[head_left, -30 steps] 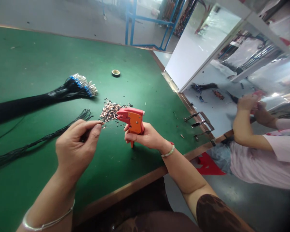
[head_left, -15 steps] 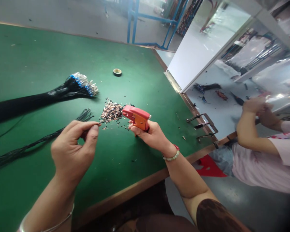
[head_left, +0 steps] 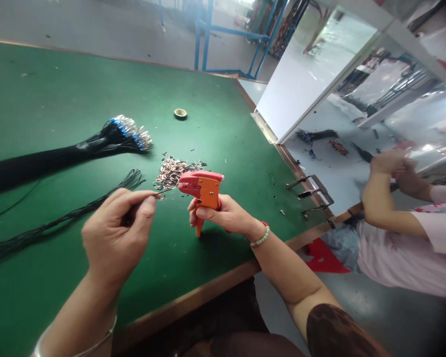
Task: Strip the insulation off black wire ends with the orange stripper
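Observation:
My left hand (head_left: 121, 230) pinches a thin black wire (head_left: 166, 190) between thumb and forefinger, its end reaching toward the jaws of a red and orange wire stripper (head_left: 204, 190). Whether the wire tip is inside the jaws I cannot tell. My right hand (head_left: 223, 213) is wrapped around the stripper's handles. Behind the tool lies a pile of copper and black wire scraps (head_left: 169, 171). A loose bunch of black wires (head_left: 74, 210) lies left of my left hand. Further back rests a thick black wire bundle (head_left: 52, 154) with blue and silver terminal ends.
A roll of tape (head_left: 180, 114) lies on the green table (head_left: 215, 104). A metal bracket (head_left: 314, 193) sits at the table's right edge, near a white panel (head_left: 315, 64). Beyond it, a co-worker's hands (head_left: 392, 161) are at another table. A blue frame (head_left: 204, 37) stands behind.
My right hand has brought the stripper left and nearer to me, turning it so that its lower handle shows. My left hand has shifted slightly right with the wire.

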`<state>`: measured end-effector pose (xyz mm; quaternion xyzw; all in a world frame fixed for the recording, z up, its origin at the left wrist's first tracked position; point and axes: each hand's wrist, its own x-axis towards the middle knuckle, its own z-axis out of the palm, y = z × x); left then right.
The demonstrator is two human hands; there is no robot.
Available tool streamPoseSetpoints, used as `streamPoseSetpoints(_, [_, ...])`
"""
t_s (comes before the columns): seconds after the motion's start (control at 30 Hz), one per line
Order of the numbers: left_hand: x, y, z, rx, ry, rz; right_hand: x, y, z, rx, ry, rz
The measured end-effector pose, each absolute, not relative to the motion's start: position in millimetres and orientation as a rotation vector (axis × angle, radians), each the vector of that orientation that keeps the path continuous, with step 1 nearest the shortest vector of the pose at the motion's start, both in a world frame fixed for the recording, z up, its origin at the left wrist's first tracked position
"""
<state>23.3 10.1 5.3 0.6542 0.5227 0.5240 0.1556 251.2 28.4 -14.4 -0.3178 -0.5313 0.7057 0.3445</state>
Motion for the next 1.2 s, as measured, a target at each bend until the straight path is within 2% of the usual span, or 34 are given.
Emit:
streamPoseSetpoints(0.23, [26, 8, 5, 1.883, 1.443, 1.408, 251, 26, -15, -0.798, -1.344, 1.960])
streamPoseSetpoints(1.2, [15, 11, 9, 1.777, 1.240, 1.295, 257, 27, -12, -0.728, -1.497, 2.059])
